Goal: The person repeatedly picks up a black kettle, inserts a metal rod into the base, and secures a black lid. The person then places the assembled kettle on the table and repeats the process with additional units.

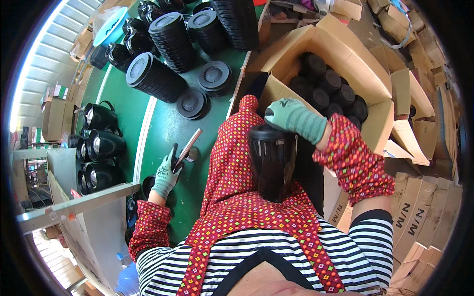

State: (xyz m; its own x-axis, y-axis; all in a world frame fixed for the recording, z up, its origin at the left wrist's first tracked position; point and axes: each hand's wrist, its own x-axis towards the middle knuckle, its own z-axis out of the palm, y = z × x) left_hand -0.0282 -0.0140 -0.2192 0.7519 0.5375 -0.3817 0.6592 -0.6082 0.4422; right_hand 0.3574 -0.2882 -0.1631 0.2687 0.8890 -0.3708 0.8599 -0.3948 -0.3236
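My right hand [295, 117], in a green knitted glove, is closed at the top of a dark glossy jar-like container [273, 165] with a black rim. The container stands over my lap, against the red patterned apron [232, 163]; the underside of my right fingers is hidden. To the left, above the green table [170, 130], my left hand [168, 173] wears a like glove with dark fingertips. Its fingers are closed round the lower end of a copper-coloured rod [191, 142], which slants up to the right. A short metallic cylinder [191, 155] is beside the rod.
Stacks of black round lids [158, 79] stand on the table, with a low pile [215, 78] nearer me. Black handled vessels [105, 144] line its left side. At the right, an open carton [345, 54] holds several black round pieces [328, 84]. A metal bar [79, 201] crosses lower left.
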